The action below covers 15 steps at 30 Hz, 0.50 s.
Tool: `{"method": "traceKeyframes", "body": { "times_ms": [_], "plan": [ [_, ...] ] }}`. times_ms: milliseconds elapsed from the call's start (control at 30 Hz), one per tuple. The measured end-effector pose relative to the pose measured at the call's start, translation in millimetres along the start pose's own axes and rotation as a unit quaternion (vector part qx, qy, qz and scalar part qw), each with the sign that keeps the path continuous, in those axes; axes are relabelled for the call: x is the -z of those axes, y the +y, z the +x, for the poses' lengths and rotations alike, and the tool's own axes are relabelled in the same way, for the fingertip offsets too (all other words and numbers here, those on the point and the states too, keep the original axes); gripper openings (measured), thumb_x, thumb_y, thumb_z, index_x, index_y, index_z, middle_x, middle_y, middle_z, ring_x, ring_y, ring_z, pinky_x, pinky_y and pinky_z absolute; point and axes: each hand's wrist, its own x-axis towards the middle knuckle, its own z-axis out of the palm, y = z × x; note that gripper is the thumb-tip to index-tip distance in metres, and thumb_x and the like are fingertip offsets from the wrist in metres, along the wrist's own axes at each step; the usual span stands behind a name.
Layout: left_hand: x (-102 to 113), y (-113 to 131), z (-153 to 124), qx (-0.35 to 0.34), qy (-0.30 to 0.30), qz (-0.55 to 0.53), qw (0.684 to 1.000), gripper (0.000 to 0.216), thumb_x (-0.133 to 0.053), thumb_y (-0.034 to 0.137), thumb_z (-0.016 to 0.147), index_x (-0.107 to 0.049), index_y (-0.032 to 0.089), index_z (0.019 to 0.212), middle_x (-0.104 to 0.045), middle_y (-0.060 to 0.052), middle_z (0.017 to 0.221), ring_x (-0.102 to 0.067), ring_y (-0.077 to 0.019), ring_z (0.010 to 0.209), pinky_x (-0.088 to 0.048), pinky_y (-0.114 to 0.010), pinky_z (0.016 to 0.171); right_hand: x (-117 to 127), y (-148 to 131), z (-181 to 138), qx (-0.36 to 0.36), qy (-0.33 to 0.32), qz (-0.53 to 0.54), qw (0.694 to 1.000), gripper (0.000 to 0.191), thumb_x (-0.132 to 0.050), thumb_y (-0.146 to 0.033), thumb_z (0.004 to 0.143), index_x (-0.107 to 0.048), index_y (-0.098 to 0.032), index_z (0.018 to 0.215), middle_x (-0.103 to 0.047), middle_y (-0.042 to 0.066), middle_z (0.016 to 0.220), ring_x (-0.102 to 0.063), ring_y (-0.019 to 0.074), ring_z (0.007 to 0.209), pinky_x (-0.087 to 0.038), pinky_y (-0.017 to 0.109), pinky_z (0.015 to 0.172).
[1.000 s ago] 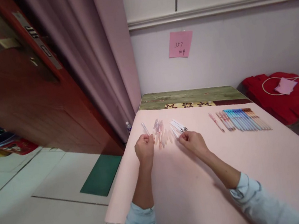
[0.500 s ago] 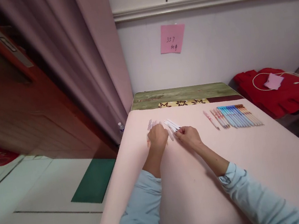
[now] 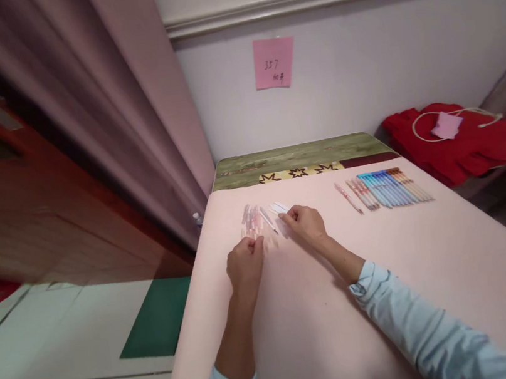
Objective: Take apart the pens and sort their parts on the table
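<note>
White sticks (image 3: 277,208), right hand (image 3: 305,223) hiding their ends

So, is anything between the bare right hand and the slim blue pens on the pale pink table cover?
Yes: beyond the right hand lies one slim pink-patterned pen, then a small group of similar pens beside the blue pens.

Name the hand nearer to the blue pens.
Right. The right hand is to the left of the blue pens, apart from them; the left hand is farther left, beyond the right hand.
</note>
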Motion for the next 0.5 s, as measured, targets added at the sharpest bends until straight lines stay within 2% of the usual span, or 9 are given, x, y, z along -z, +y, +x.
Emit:
{"method": "traceKeyframes", "body": {
  "times_ms": [67, 167, 267, 367, 433, 500],
  "plan": [
    [-1, -4, -4, -0.012, 0.006, -0.047, 0.999, 0.035, -0.055, 0.052, 0.082, -0.061, 0.023, 0.062, -0.063, 0.000, 0.058, -0.056, -0.0167, 0.059, -0.035, -0.026, 0.056, 27, 26, 8, -0.019, 0.047, -0.032, 0.998, 0.032, -0.054, -0.050, 0.088, -0.070, -0.024, 0.080, -0.072, 0.003, 0.075, -0.063, 0.0178, 0.071, -0.038, 0.026, 0.063],
    [-2, -3, -8, -0.019, 0.011, -0.122, 0.992, 0.037, -0.056, 0.053, 0.081, -0.059, 0.023, 0.061, -0.057, 0.002, 0.050, -0.051, -0.0148, 0.051, -0.036, -0.025, 0.053, 71, 73, 18, -0.084, 0.097, -0.136, 0.982, 0.026, -0.056, -0.043, 0.089, -0.071, -0.022, 0.094, -0.074, 0.008, 0.090, -0.066, 0.0226, 0.085, -0.043, 0.029, 0.071],
    [-3, 7, -16, -0.019, 0.003, -0.170, 0.985, 0.036, -0.058, 0.052, 0.080, -0.058, 0.022, 0.060, -0.054, 0.004, 0.046, -0.047, -0.0133, 0.047, -0.037, -0.025, 0.052, 96, 106, 23, -0.128, 0.072, -0.206, 0.968, 0.033, -0.061, -0.037, 0.088, -0.068, -0.013, 0.109, -0.072, 0.019, 0.104, -0.066, 0.0303, 0.098, -0.045, 0.036, 0.080],
    [-3, 18, -28, -0.040, -0.012, -0.182, 0.982, 0.034, -0.060, 0.048, 0.080, -0.057, 0.021, 0.059, -0.053, 0.004, 0.045, -0.046, -0.0121, 0.046, -0.037, -0.024, 0.053, 103, 116, 27, -0.128, 0.045, -0.199, 0.971, 0.031, -0.058, -0.024, 0.089, -0.067, -0.005, 0.112, -0.069, 0.026, 0.107, -0.064, 0.0343, 0.105, -0.044, 0.041, 0.087],
    [-7, 23, -35, -0.052, -0.024, -0.197, 0.979, 0.033, -0.062, 0.046, 0.080, -0.057, 0.021, 0.060, -0.054, 0.004, 0.045, -0.048, -0.0114, 0.047, -0.038, -0.023, 0.055, 105, 114, 27, -0.120, 0.037, -0.177, 0.976, 0.025, -0.054, -0.018, 0.089, -0.069, -0.003, 0.104, -0.068, 0.028, 0.104, -0.064, 0.0357, 0.107, -0.043, 0.044, 0.089],
    [-15, 28, -40, -0.029, -0.031, -0.254, 0.966, 0.029, -0.065, 0.045, 0.079, -0.060, 0.020, 0.065, -0.057, 0.004, 0.048, -0.050, -0.0110, 0.048, -0.039, -0.024, 0.058, 105, 105, 23, -0.108, 0.032, -0.151, 0.982, 0.022, -0.054, -0.017, 0.088, -0.071, -0.004, 0.096, -0.068, 0.029, 0.101, -0.064, 0.0376, 0.107, -0.044, 0.046, 0.088]
  ]
}}
